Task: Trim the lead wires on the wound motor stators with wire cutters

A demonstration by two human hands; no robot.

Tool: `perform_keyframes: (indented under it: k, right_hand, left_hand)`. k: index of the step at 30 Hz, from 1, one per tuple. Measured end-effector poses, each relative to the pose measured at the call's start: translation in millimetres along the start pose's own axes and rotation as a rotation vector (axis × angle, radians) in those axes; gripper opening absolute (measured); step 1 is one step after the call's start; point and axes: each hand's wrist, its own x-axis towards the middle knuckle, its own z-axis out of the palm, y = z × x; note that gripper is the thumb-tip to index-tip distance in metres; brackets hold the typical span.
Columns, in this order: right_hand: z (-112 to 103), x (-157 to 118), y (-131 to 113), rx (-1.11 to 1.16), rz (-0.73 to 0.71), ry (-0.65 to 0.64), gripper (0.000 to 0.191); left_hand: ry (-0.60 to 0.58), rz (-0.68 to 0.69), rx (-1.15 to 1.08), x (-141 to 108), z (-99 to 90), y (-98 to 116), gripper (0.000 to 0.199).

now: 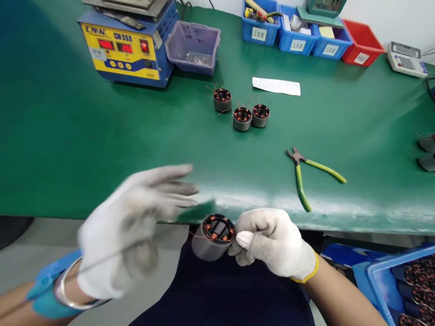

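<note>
My right hand (267, 241), in a white knit glove with a yellow cuff, is closed on the side of a motor stator (212, 237). The stator has a grey metal ring, black insulation and copper windings, and it hangs over the table's front edge. To its left, my left hand (139, 222) is raised, gloved in white and blurred by motion. Its fingers point right, stretched out and apart, with no object visible in them. A blue strap and a metal bracelet circle the left wrist. Diagonal cutters (299, 164) with green handles lie spread on the table, beyond my right hand.
Several stators (242, 119) stand mid-table and at the far right. A CM558 unit (123, 51), purple bin (191, 64), blue bins (259, 33), red bin (362, 43) and calculator (406, 60) line the back. A blue crate (374, 279) of stators sits at the lower right.
</note>
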Motion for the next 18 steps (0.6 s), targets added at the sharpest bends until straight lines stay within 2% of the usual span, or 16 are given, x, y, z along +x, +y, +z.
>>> perform_keyframes:
  k: [1,3,4,5,6,7,9,11,13,15,16,17,18]
  right_hand:
    - [-1.3,-1.4,-1.7,-0.121,-0.070,0.018,0.026]
    - [-3.4,-3.1,-3.6,-0.346,-0.190,0.058,0.021]
    - [-4.0,-3.4,-3.3,-0.407,-0.209,0.073,0.019]
    - [-4.2,-3.3,-2.2,-0.403,-0.191,0.084,0.019]
    - [-3.9,-3.0,-0.2,-0.332,-0.139,0.087,0.020]
    - [-3.3,-2.5,2.4,-0.215,-0.066,0.084,0.022]
    - [-1.0,-1.1,7.7,0.060,0.064,0.063,0.031]
    - [1.6,-0.1,11.3,0.255,0.123,0.039,0.038]
    - [3.9,-0.5,11.9,0.354,0.141,0.017,0.040]
    - [5.3,-2.5,10.2,0.386,0.166,-0.007,0.040]
    - [5.4,-4.1,8.8,0.370,0.176,-0.018,0.041]
    - [5.2,-5.7,7.4,0.328,0.176,-0.024,0.041]
    - [4.8,-7.2,6.1,0.261,0.162,-0.021,0.039]
  left_hand:
    - [-0.070,-0.190,-0.160,2.3,3.3,-3.9,0.062]
    - [-0.368,-0.533,-0.377,7.2,9.9,-9.9,0.072]
    - [-0.506,-0.647,-0.423,8.7,12.7,-11.4,0.071]
    - [-0.580,-0.696,-0.443,9.2,15.0,-11.6,0.066]
    - [-0.588,-0.681,-0.448,8.8,16.5,-10.7,0.059]
    - [-0.547,-0.623,-0.443,7.5,17.2,-8.8,0.053]
    - [-0.426,-0.409,-0.365,4.0,16.2,-2.9,0.048]
    - [-0.373,-0.080,-0.169,1.4,12.7,3.2,0.038]
    - [-0.404,0.321,0.112,0.9,8.4,8.0,0.020]
    - [-0.448,0.645,0.365,1.8,5.6,11.4,0.016]
    - [-0.405,0.729,0.425,2.4,5.2,12.9,0.019]
    - [-0.337,0.730,0.442,3.0,5.4,14.2,0.023]
    - [-0.274,0.638,0.429,3.5,6.2,15.2,0.031]
